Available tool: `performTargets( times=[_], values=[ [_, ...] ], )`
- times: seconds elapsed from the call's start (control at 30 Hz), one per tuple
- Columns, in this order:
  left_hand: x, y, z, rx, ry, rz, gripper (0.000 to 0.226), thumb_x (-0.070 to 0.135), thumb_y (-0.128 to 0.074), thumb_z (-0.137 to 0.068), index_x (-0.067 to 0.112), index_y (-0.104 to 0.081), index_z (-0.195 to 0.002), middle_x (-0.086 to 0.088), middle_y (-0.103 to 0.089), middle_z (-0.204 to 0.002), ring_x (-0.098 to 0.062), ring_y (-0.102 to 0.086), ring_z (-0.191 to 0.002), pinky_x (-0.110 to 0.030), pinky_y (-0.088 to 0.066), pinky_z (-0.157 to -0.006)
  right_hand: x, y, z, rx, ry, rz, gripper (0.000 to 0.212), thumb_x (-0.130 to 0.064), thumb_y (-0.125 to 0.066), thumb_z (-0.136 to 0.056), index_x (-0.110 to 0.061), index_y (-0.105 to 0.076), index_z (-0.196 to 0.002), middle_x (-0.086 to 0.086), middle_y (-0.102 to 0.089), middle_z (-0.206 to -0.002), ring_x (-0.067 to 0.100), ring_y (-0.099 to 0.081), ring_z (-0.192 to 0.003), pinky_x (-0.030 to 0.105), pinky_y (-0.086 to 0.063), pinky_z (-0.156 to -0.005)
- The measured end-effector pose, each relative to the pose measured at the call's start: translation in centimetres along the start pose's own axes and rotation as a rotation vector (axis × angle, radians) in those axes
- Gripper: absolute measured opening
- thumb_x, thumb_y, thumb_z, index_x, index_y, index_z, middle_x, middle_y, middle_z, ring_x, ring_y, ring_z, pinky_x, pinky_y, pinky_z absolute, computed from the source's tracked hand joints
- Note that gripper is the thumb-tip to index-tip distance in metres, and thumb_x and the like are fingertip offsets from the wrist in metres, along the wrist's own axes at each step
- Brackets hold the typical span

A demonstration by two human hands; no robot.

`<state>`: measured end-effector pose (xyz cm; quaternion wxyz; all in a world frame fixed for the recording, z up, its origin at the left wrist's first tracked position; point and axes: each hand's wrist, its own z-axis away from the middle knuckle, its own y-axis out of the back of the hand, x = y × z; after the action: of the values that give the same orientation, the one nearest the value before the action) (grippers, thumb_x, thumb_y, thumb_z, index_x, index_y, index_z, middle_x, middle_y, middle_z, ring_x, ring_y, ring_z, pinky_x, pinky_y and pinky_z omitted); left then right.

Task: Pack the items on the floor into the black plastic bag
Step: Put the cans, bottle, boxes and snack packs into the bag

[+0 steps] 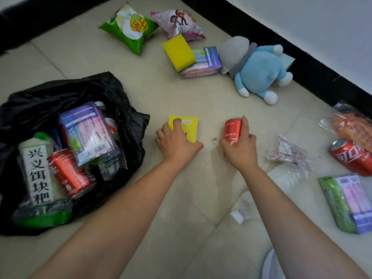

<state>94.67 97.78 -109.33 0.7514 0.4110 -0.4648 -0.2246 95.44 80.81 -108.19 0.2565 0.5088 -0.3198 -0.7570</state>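
Observation:
The black plastic bag (pixel 40 97) lies open on the floor at the left, holding a tissue pack, a red can, a white-labelled packet and a bottle. My left hand (pixel 177 141) grips a small yellow box (pixel 190 127) lying on the tiles just right of the bag. My right hand (pixel 241 146) is wrapped around a red soda can (pixel 232 130) that rests on the floor. Both hands sit side by side in the middle of the view.
Farther back lie a green snack bag (pixel 128 29), a pink snack bag (pixel 179 23), a yellow sponge (pixel 178 52) on a tissue pack (pixel 205 62) and a blue plush toy (pixel 259 69). At the right: another red can (pixel 352 156), an orange packet (pixel 350 123), a clear bottle (pixel 281 178), a tissue pack (pixel 346 202).

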Motion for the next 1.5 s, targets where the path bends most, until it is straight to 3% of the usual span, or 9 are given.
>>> performTargets(
  times=[0.13, 0.27, 0.57, 0.73, 0.9, 1.07, 1.2, 1.37, 1.5],
  values=[
    [-0.2, 4.3, 2.4, 0.059, -0.110, 0.247, 0.084, 0.054, -0.069, -0.050, 0.024, -0.048, -0.125, -0.003, -0.055, -0.122, -0.021, -0.041, -0.116, -0.037, -0.035, -0.099, -1.5, 0.6, -0.5, -0.018, -0.200, -0.335, 0.095, -0.036, -0.072, -0.079, -0.033, -0.017, -0.156, 0.006, -0.051, -0.138, 0.027, -0.056, -0.117, 0.038, -0.047, -0.100],
    [-1.1, 11.2, 3.7, 0.371, -0.365, 0.346, 0.075, 0.052, -0.065, -0.053, 0.019, -0.054, -0.120, -0.005, -0.052, -0.126, -0.025, -0.044, -0.115, -0.040, -0.036, -0.102, -6.2, -0.9, -0.1, -0.059, -0.250, -0.561, 0.093, -0.036, -0.071, -0.077, -0.033, -0.020, -0.155, -0.002, -0.047, -0.127, 0.022, -0.061, -0.109, 0.043, -0.053, -0.094],
    [-13.4, 21.3, 2.9, 0.742, 0.052, 0.321, 0.067, 0.048, -0.066, -0.063, 0.026, -0.047, -0.123, -0.002, -0.046, -0.131, -0.023, -0.035, -0.122, -0.044, -0.038, -0.101, -19.1, -6.8, 5.3, -0.388, -0.019, -0.904, 0.086, -0.034, -0.072, -0.069, -0.027, -0.035, -0.147, 0.006, -0.061, -0.121, 0.017, -0.069, -0.083, 0.036, -0.056, -0.073],
    [-20.7, 19.6, 3.4, 0.463, 0.312, 0.100, 0.076, 0.053, -0.071, -0.073, 0.020, -0.042, -0.135, -0.011, -0.035, -0.146, -0.034, -0.028, -0.133, -0.048, -0.030, -0.108, -21.2, -9.4, 8.9, -0.541, 0.097, -0.830, 0.080, -0.027, -0.071, -0.084, -0.033, -0.026, -0.150, -0.003, -0.061, -0.110, 0.014, -0.071, -0.083, 0.031, -0.058, -0.071],
    [-23.8, 20.4, 3.1, 0.060, 0.188, 0.103, 0.068, 0.061, -0.049, -0.091, 0.020, -0.043, -0.144, -0.012, -0.027, -0.153, -0.032, -0.018, -0.142, -0.039, -0.018, -0.115, -21.1, -10.9, 10.6, -0.585, 0.187, -0.717, 0.080, -0.030, -0.075, -0.082, -0.039, -0.027, -0.145, 0.002, -0.058, -0.121, 0.020, -0.071, -0.093, 0.031, -0.059, -0.067],
    [-25.3, 26.0, 1.2, 0.315, 0.159, -0.090, 0.056, 0.053, -0.047, -0.092, 0.019, -0.049, -0.137, -0.013, -0.041, -0.144, -0.032, -0.031, -0.135, -0.042, -0.026, -0.111, -21.9, -11.3, 11.2, -0.503, 0.297, -0.682, 0.080, -0.030, -0.075, -0.083, -0.038, -0.028, -0.148, 0.000, -0.056, -0.127, 0.016, -0.068, -0.097, 0.029, -0.060, -0.072],
    [-27.2, 25.9, 2.6, 0.348, 0.526, -0.087, 0.067, 0.043, -0.061, -0.086, 0.011, -0.037, -0.141, -0.017, -0.037, -0.144, -0.037, -0.033, -0.133, -0.049, -0.032, -0.107, -23.5, -11.4, 12.5, -0.466, 0.380, -0.729, 0.078, -0.025, -0.073, -0.087, -0.034, -0.028, -0.150, -0.006, -0.052, -0.120, 0.007, -0.064, -0.093, 0.009, -0.049, -0.055],
    [-28.1, 24.6, 4.2, 0.363, 0.633, 0.315, 0.021, 0.028, -0.060, -0.086, 0.007, -0.061, -0.085, -0.013, -0.065, -0.079, -0.033, -0.066, -0.079, -0.035, -0.050, -0.068, -25.0, -12.3, 14.0, -0.503, 0.534, -0.601, 0.081, -0.031, -0.076, -0.083, -0.040, -0.028, -0.148, -0.026, -0.048, -0.114, 0.001, -0.063, -0.095, 0.012, -0.052, -0.069],
    [-23.2, 29.3, 2.9, 0.590, 0.554, 0.956, 0.017, 0.012, -0.053, -0.093, 0.013, -0.052, -0.076, -0.004, -0.046, -0.056, -0.016, -0.043, -0.041, -0.025, -0.033, -0.042, -25.2, -14.0, 15.2, -0.537, 0.673, -0.376, 0.078, -0.036, -0.076, -0.081, -0.038, -0.031, -0.145, -0.013, -0.051, -0.119, 0.002, -0.061, -0.095, 0.020, -0.050, -0.083]
  ],
)
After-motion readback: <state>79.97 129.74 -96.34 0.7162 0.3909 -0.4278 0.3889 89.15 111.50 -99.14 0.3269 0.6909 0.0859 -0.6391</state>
